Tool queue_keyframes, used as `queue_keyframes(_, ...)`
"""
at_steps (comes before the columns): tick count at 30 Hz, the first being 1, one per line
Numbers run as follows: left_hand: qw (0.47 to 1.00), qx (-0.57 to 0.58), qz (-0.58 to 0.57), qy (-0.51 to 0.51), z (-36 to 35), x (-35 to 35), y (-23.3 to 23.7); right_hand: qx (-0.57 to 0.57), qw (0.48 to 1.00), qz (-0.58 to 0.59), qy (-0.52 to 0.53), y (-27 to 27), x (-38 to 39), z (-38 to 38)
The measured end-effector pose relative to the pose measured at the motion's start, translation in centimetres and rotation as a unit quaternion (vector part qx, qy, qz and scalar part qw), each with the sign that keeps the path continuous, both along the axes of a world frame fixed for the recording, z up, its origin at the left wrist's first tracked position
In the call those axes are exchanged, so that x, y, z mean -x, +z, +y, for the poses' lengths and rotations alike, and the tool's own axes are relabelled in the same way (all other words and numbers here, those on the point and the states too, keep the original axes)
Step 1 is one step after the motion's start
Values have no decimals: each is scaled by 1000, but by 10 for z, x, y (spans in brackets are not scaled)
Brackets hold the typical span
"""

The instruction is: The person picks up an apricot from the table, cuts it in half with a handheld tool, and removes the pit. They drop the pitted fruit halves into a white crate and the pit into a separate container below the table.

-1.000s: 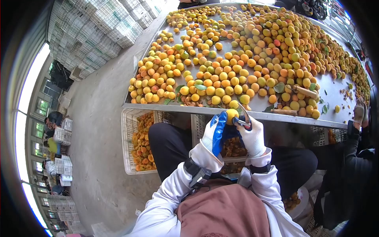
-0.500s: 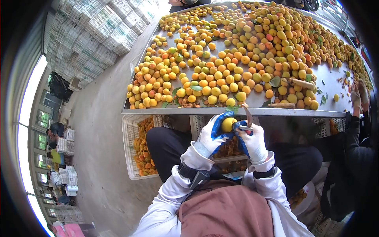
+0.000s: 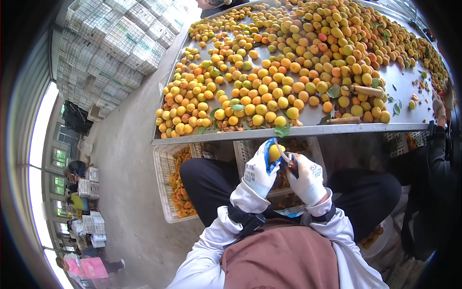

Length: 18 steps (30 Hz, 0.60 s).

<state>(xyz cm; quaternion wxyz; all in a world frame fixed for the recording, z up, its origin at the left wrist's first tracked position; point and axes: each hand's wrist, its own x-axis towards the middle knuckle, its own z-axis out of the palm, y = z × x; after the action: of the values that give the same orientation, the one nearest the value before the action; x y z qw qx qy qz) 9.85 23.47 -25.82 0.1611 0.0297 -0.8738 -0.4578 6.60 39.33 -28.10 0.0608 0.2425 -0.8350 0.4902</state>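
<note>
Just below the table's front edge, my left hand (image 3: 258, 172), in a white glove with blue coating, is closed around a yellow apricot (image 3: 274, 154). My right hand (image 3: 306, 179), gloved too, grips a knife (image 3: 292, 166) with a curved blade and a dark reddish handle. The blade lies against or right beside the fruit; actual cutting is too small to make out. In front of both hands is a metal table (image 3: 226, 135) heaped with apricots (image 3: 260, 98). A green leaf (image 3: 282, 130) hangs at its edge.
A white crate (image 3: 162, 193) of orange apricot pieces stands by my left knee. Another crate (image 3: 315, 154) is beneath my hands. Two wooden handles (image 3: 344, 120) lie among the fruit. A co-worker's gloved hand (image 3: 438, 110) is at far right. Stacked crates (image 3: 108, 53) rise at left.
My right hand has turned, bringing the blade from upright above the table edge down across the apricot. My left hand still holds the fruit. The view has shifted slightly.
</note>
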Motion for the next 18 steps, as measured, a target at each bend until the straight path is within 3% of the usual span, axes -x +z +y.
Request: queue_keyframes(18,997,49,44,34,2,-8,-12,7,999,-53,12,-34,0,-9)
